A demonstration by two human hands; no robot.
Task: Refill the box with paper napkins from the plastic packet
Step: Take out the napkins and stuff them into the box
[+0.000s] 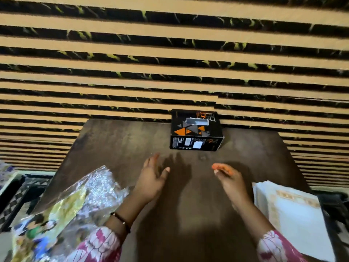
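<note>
A black box (195, 130) with orange and grey triangles stands at the far edge of the brown table (188, 214), its top slot showing a pale inside. A crinkled plastic packet (75, 201) with a colourful print lies at the table's left, beside my left forearm. A stack of white paper napkins (290, 210) with a pale orange border rests at the right. My left hand (153, 178) hovers over the table with fingers spread, empty. My right hand (229, 178) is also empty, fingers loosely curled, just left of the napkins. Both hands are short of the box.
The table stands on a mat with tan and black stripes (170, 59). A dark patterned cloth (22, 190) lies at the lower left, and another dark item (334, 207) sits at the right past the napkins.
</note>
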